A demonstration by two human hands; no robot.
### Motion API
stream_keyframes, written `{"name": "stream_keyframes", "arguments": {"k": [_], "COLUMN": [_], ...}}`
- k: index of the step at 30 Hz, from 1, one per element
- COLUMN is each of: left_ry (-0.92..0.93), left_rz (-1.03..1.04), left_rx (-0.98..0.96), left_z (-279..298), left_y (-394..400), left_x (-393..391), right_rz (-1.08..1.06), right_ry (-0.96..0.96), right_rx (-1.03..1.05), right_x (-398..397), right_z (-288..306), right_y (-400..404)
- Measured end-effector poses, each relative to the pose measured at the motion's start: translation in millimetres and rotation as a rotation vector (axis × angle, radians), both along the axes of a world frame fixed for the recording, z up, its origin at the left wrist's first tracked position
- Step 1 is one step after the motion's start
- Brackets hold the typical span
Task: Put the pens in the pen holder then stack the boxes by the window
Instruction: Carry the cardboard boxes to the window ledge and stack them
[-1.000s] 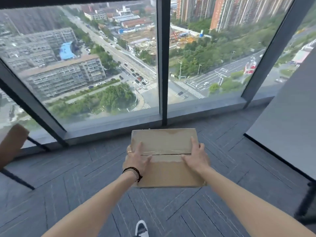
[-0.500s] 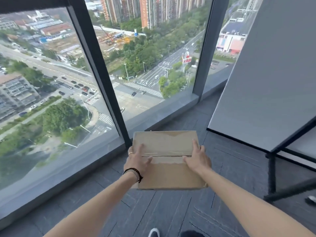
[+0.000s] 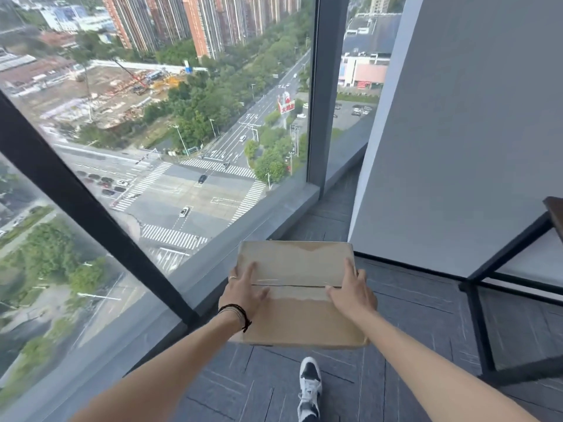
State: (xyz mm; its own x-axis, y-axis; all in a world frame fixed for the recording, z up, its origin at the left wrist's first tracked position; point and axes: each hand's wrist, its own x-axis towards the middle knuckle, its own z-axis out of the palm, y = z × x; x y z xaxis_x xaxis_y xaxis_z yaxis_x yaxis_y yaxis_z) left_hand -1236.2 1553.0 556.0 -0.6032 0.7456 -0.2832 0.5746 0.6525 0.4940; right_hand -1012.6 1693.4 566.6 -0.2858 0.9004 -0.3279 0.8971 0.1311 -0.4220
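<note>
A cardboard box (image 3: pixel 300 295) is held out in front of the person at about waist level, above the dark grey carpet floor (image 3: pixel 411 306), clear of everything around it. The left hand (image 3: pixel 243 295) grips its left edge with the thumb laid flat on the top flap and the fingers wrapped under; the right hand (image 3: pixel 350 295) does the same on the right edge, so both hands are clamped on the box. The box lies flat, its top face up, its long axis running left to right across the view, with the seam between its closed flaps running the same way. To the left the floor ends at the low sill of the window (image 3: pixel 170 153), which runs slanting away ahead. To the right stands a pale grey partition wall (image 3: pixel 457 147) and nearer, a black table frame (image 3: pixel 481 315). Between sill and partition a strip of carpet stays open ahead. A white and black shoe (image 3: pixel 310 388) stands below the box. No writing can be read on the box
</note>
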Motion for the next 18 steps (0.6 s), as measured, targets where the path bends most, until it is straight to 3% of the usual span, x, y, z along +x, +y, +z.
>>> {"name": "stream_keyframes", "arguments": {"k": [18], "left_ry": [-0.025], "left_rz": [-0.143], "left_rx": [-0.033], "left_z": [-9], "left_y": [344], "left_x": [-141], "right_rz": [-0.104], "right_ry": [0.03], "right_rx": [-0.098], "right_x": [-116], "right_z": [-17], "right_y": [318]}}
